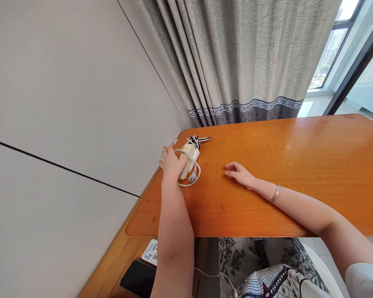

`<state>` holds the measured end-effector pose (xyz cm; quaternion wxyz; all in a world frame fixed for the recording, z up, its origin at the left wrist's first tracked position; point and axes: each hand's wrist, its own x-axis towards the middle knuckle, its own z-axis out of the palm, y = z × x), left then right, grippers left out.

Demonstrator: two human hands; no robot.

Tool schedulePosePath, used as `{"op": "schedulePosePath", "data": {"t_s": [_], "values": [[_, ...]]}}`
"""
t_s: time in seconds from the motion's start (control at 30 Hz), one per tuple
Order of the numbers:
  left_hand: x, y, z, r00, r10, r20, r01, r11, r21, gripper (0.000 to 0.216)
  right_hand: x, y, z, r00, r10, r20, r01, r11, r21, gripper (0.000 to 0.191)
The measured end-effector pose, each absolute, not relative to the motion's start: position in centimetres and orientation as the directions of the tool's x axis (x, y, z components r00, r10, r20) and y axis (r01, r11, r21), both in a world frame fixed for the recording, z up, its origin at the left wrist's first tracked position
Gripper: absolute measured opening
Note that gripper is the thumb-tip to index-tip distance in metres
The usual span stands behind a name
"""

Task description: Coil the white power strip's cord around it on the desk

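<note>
At the left end of the orange-brown wooden table point(286, 165), my left hand point(171, 164) reaches over a white power strip point(195, 155), its fingers apart and its thumb across the strip's near side. Whether it touches the strip is hard to tell. A white cord loops around the strip, and its plug point(192, 178) lies at the near end. A black-and-white cable bundle point(195, 142) is at the far end. My right hand point(240, 174) rests on the tabletop to the right, fingers loosely curved and apart, with nothing in it.
A white panelled wall point(81, 91) runs along the left, and a grey curtain point(251, 62) hangs behind the table. Below the near edge, a black phone point(139, 278) and a white card point(150, 251) lie on a wooden ledge. A thin white cable point(207, 274) crosses below the table.
</note>
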<state>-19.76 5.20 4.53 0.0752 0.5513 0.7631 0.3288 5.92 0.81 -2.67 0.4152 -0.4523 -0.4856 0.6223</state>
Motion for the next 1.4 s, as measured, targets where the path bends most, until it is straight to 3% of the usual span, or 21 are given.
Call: {"op": "schedulePosePath", "data": {"t_s": [0.13,0.23,0.3,0.37,0.43,0.57,0.67,0.8,1.07,1.17,1.27,1.4], "values": [[-18.4,5.3,4.2,-0.418,0.743,0.524,0.768,-0.02,0.64,0.051,5.8,0.9,-2.8,-0.238,0.958,-0.159,-0.106,-0.189,-0.976,0.022],[-15.6,5.3,3.3,-0.263,0.573,0.776,0.809,-0.308,0.501,0.033,5.5,1.0,-3.1,-0.212,0.964,-0.158,-0.144,-0.191,-0.971,0.024],[-12.8,4.9,2.4,-0.031,0.55,0.835,0.802,-0.485,0.349,0.029,5.2,1.1,-3.3,-0.166,0.974,-0.154,-0.185,-0.184,-0.965,0.026],[-9.7,4.2,1.4,0.182,0.605,0.775,0.762,-0.585,0.278,0.026,5.1,1.4,-3.5,-0.085,0.986,-0.144,-0.234,-0.161,-0.959,0.029],[-6.9,3.3,0.4,0.367,0.713,0.597,0.726,-0.621,0.296,0.025,5.3,1.9,-3.7,0.027,0.991,-0.135,-0.281,-0.122,-0.952,0.032],[-4.4,2.6,-1.0,0.537,0.809,0.239,0.745,-0.588,0.315,0.031,6.7,3.1,-3.5,0.221,0.964,-0.149,-0.339,-0.067,-0.938,0.042],[-4.9,3.0,-1.5,0.612,0.779,0.136,0.729,-0.622,0.285,0.035,8.0,2.9,-2.9,0.256,0.956,-0.143,-0.349,-0.047,-0.936,0.043],[-5.9,3.6,-1.9,0.652,0.751,0.106,0.689,-0.645,0.331,0.038,9.5,0.3,-2.0,0.185,0.976,-0.119,-0.347,-0.049,-0.937,0.034],[-5.8,3.5,-2.2,0.633,0.767,0.102,0.707,-0.627,0.327,0.04,12.5,-2.7,-2.7,-0.169,0.971,-0.17,-0.314,-0.216,-0.924,0.029],[-5.9,3.7,-2.3,0.634,0.767,0.099,0.705,-0.625,0.335,0.04,12.8,-2.4,-2.9,-0.295,0.947,-0.126,-0.156,-0.178,-0.972,0.024],[-6.0,3.8,-2.4,0.635,0.767,0.094,0.705,-0.625,0.336,0.041,12.7,-2.7,-2.6,-0.408,0.911,-0.056,0.14,0.001,-0.99,0.011],[-6.2,3.8,-2.5,0.647,0.756,0.102,0.696,-0.639,0.328,0.042,12.5,-3.9,-2.2,-0.556,0.83,0.047,0.449,0.348,-0.823,0.01]]}}
